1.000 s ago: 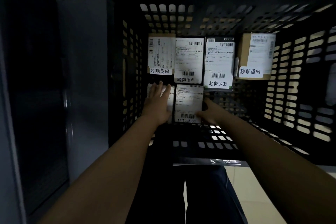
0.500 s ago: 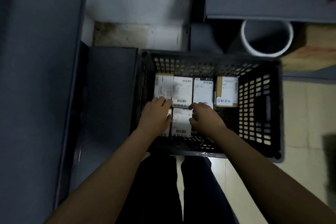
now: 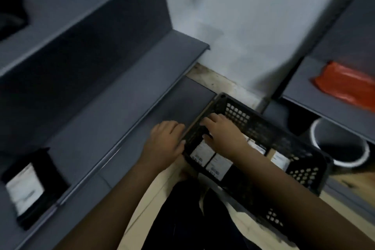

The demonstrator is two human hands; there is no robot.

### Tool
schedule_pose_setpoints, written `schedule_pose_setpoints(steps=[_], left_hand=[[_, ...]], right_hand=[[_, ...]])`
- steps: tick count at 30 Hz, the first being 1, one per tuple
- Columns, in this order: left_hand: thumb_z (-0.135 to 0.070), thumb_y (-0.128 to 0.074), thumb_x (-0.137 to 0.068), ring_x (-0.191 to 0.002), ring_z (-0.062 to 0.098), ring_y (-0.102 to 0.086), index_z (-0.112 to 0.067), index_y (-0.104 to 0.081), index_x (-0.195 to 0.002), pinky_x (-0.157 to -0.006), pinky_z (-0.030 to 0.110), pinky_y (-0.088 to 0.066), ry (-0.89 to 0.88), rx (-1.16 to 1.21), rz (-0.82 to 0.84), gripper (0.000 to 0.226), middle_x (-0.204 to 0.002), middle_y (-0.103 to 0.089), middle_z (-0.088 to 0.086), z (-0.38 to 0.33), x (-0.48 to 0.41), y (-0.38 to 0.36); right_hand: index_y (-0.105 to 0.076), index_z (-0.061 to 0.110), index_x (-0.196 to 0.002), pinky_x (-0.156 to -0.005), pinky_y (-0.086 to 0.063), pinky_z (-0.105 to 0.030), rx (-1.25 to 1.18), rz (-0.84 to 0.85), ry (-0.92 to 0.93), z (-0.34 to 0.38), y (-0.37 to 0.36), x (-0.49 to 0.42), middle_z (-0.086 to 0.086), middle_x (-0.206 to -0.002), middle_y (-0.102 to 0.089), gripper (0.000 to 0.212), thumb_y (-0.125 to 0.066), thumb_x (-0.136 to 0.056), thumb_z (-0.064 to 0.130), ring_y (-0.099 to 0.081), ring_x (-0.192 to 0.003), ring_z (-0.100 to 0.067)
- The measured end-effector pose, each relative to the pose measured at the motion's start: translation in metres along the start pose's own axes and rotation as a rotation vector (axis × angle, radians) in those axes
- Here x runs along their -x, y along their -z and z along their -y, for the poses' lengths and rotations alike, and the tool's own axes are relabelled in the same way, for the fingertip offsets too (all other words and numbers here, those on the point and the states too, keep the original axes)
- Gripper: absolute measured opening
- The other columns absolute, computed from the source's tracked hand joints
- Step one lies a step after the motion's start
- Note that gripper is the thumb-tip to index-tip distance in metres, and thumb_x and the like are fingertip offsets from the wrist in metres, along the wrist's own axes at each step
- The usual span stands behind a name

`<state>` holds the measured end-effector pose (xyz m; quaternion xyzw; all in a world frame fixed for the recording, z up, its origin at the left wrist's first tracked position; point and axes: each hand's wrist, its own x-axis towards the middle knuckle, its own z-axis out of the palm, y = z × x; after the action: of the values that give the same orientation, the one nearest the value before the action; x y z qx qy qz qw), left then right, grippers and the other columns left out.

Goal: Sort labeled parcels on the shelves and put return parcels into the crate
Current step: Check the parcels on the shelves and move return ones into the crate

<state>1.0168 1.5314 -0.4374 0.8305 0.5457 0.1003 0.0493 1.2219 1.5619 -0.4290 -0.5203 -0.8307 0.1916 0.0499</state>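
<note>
Beside grey metal shelf, black perforated plastic crate was steadied: left hand rested outside wall, right hand over white-labelled parcels inside; both grips loosely apart, nothing clamped, seemingly for tidy packing.

A pale tiled floor carries a black perforated crate, set between two grey shelving units. To the crate's left, the lower shelf holds a black-wrapped parcel with a white label — well apart from the crate. Beyond the crate on its right, another shelf bears an orange-red bag; beneath it, just beside the crate, stands a white-rimmed bucket.
</note>
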Motion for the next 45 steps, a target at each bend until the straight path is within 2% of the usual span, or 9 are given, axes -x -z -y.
schedule_pose_setpoints(steps=[4, 13, 15, 19, 21, 28, 31, 34, 45], left_hand=[[-0.039, -0.048, -0.084, -0.095, 0.028, -0.059, -0.015, -0.058, -0.111, -0.079, 0.037, -0.05, 0.254, -0.053, -0.07, 0.037, -0.104, -0.061, 0.006, 0.009, 0.073, 0.041], [-0.036, -0.052, -0.082, -0.095, 0.027, -0.057, -0.015, -0.06, -0.112, -0.079, 0.037, -0.046, 0.763, -0.268, -0.327, 0.037, -0.105, -0.06, 0.004, 0.019, 0.281, 0.143], [-0.031, -0.06, -0.081, -0.093, 0.028, -0.057, -0.014, -0.06, -0.113, -0.078, 0.038, -0.046, 0.847, -0.334, -0.372, 0.037, -0.106, -0.06, 0.005, 0.015, 0.333, 0.164], [-0.035, -0.053, -0.085, -0.093, 0.029, -0.056, -0.011, -0.06, -0.112, -0.079, 0.038, -0.047, 0.996, -0.448, -0.469, 0.037, -0.104, -0.059, 0.006, 0.002, 0.442, 0.208], [-0.028, -0.062, -0.083, -0.092, 0.03, -0.057, -0.009, -0.06, -0.111, -0.079, 0.039, -0.048, 1.047, -0.507, -0.51, 0.034, -0.101, -0.059, 0.007, -0.005, 0.495, 0.231], [-0.024, -0.07, -0.08, -0.095, 0.029, -0.06, -0.009, -0.062, -0.111, -0.081, 0.038, -0.048, 1.223, -0.696, -0.527, 0.035, -0.106, -0.062, 0.007, -0.032, 0.668, 0.296], [-0.03, -0.06, -0.083, -0.096, 0.028, -0.058, -0.01, -0.062, -0.112, -0.082, 0.037, -0.047, 1.294, -0.758, -0.519, 0.035, -0.106, -0.061, 0.006, -0.04, 0.723, 0.316], [-0.024, -0.072, -0.08, -0.101, 0.029, -0.059, -0.009, -0.063, -0.114, -0.087, 0.038, -0.046, 1.358, -0.819, -0.525, 0.038, -0.11, -0.062, 0.008, -0.039, 0.769, 0.33], [-0.03, -0.067, -0.079, -0.1, 0.027, -0.058, -0.012, -0.061, -0.115, -0.081, 0.037, -0.049, 1.579, -0.968, -0.468, 0.041, -0.11, -0.061, 0.007, 0.034, 0.916, 0.39]], right_hand=[[-0.054, 0.01, -0.126, -0.091, -0.043, -0.039, 0.015, 0.03, 0.288, 0.069, 0.004, -0.005, -0.011, -0.122, -0.053, 0.034, -0.055, -0.094, 0.022, -0.048, -0.113, -0.031], [-0.053, 0.016, -0.126, -0.095, -0.038, -0.033, 0.063, 0.034, 0.882, 0.283, 0.003, 0.017, -0.002, -0.124, -0.052, 0.034, -0.057, -0.094, 0.025, -0.046, -0.118, -0.023], [-0.052, 0.017, -0.127, -0.096, -0.037, -0.032, 0.071, 0.043, 0.987, 0.334, -0.003, 0.033, -0.001, -0.125, -0.05, 0.034, -0.056, -0.094, 0.025, -0.044, -0.118, -0.021], [-0.051, 0.019, -0.129, -0.098, -0.037, -0.032, 0.056, 0.056, 1.175, 0.439, -0.023, 0.079, 0.001, -0.126, -0.049, 0.036, -0.055, -0.095, 0.029, -0.043, -0.12, -0.02], [-0.05, 0.019, -0.13, -0.1, -0.037, -0.032, 0.051, 0.057, 1.264, 0.492, -0.033, 0.107, 0.002, -0.127, -0.049, 0.038, -0.056, -0.095, 0.031, -0.043, -0.119, -0.02], [-0.053, 0.019, -0.126, -0.097, -0.037, -0.031, -0.02, 0.015, 1.471, 0.659, -0.066, 0.208, 0.003, -0.125, -0.05, 0.037, -0.058, -0.092, 0.033, -0.045, -0.116, -0.02], [-0.053, 0.02, -0.128, -0.099, -0.036, -0.031, -0.046, 0.023, 1.556, 0.716, -0.076, 0.24, 0.003, -0.125, -0.05, 0.038, -0.058, -0.092, 0.032, -0.045, -0.116, -0.019], [-0.053, 0.019, -0.125, -0.098, -0.036, -0.031, -0.061, 0.028, 1.63, 0.769, -0.087, 0.262, 0.003, -0.125, -0.051, 0.036, -0.058, -0.092, 0.032, -0.046, -0.115, -0.019], [-0.054, 0.018, -0.125, -0.098, -0.038, -0.035, -0.159, 0.063, 1.839, 0.977, -0.145, 0.29, 0.0, -0.123, -0.052, 0.037, -0.06, -0.09, 0.031, -0.047, -0.115, -0.022]])
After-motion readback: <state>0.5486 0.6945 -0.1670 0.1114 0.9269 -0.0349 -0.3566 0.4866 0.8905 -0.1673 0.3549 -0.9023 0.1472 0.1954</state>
